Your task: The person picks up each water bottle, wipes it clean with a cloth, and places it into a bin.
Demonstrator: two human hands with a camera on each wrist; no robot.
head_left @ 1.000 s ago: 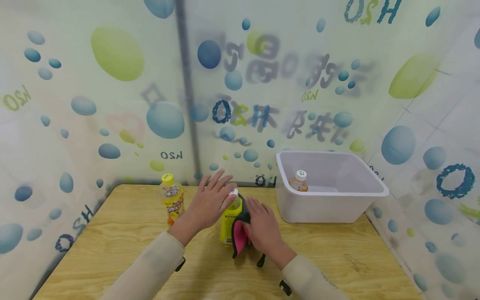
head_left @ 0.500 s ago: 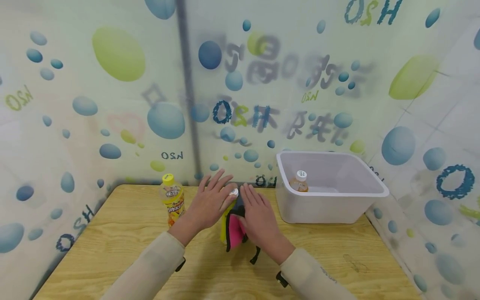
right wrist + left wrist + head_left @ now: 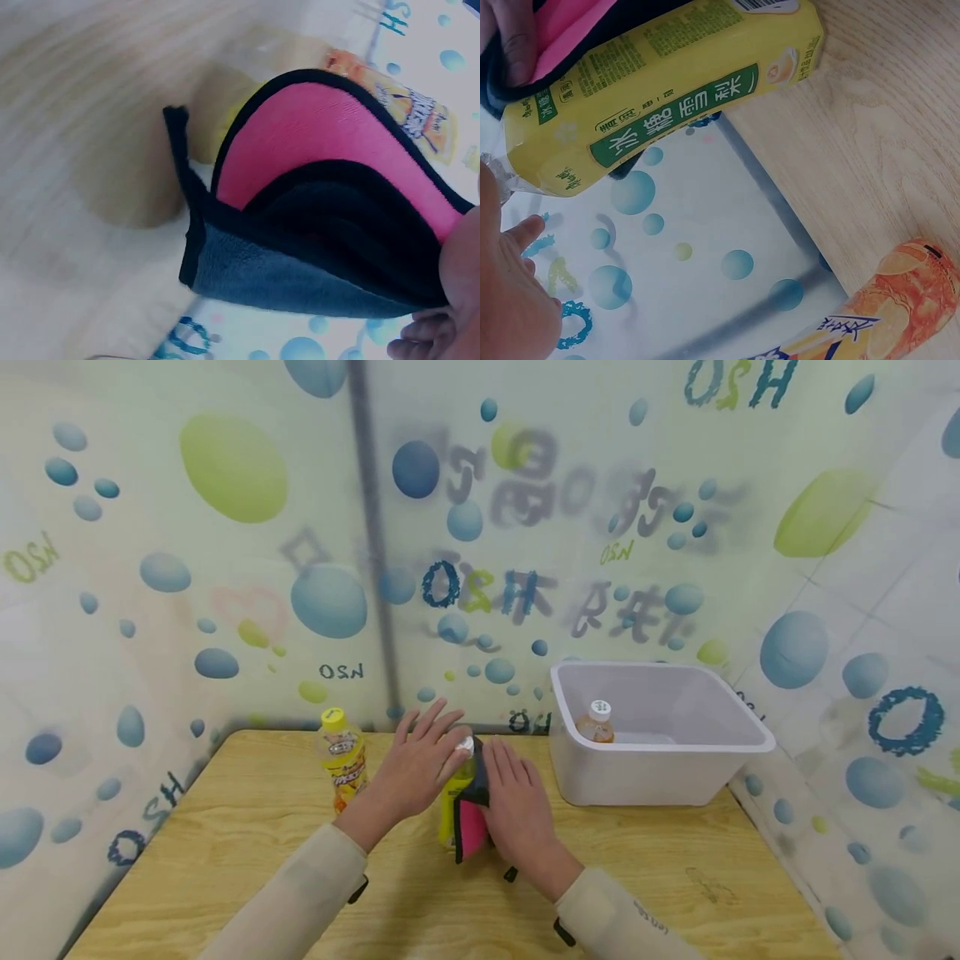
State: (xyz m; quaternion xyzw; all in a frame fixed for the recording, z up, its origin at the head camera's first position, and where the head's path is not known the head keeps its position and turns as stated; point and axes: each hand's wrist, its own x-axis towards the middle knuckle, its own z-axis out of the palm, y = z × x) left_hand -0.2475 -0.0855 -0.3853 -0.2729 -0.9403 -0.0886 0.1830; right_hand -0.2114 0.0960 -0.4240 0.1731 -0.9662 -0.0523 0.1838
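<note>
A yellow drink bottle (image 3: 667, 90) with a white cap (image 3: 466, 745) stands on the table between both hands. My left hand (image 3: 420, 768) is at its top, the fingers straight and spread and the thumb side against the cap. With the right hand (image 3: 519, 806) I hold a dark grey and pink cloth (image 3: 471, 828) with black edging to the bottle's right side. Folded over, the cloth (image 3: 307, 262) shows its pink face in the right wrist view, a black strap end sticking out. My right fingers lie straight along the cloth, the thumb partly hidden behind it.
Left of the left hand stands an orange drink bottle (image 3: 347, 768) with a yellow cap. A white bin (image 3: 637, 777) at the right holds a white-capped bottle (image 3: 597, 724). The wooden table (image 3: 660, 877) meets a printed curtain (image 3: 480, 527) at its back edge.
The right hand with the cloth has shifted up and left along the bottle, then slightly back down. The cloth's pink flap has swung. My left hand keeps its place at the cap.
</note>
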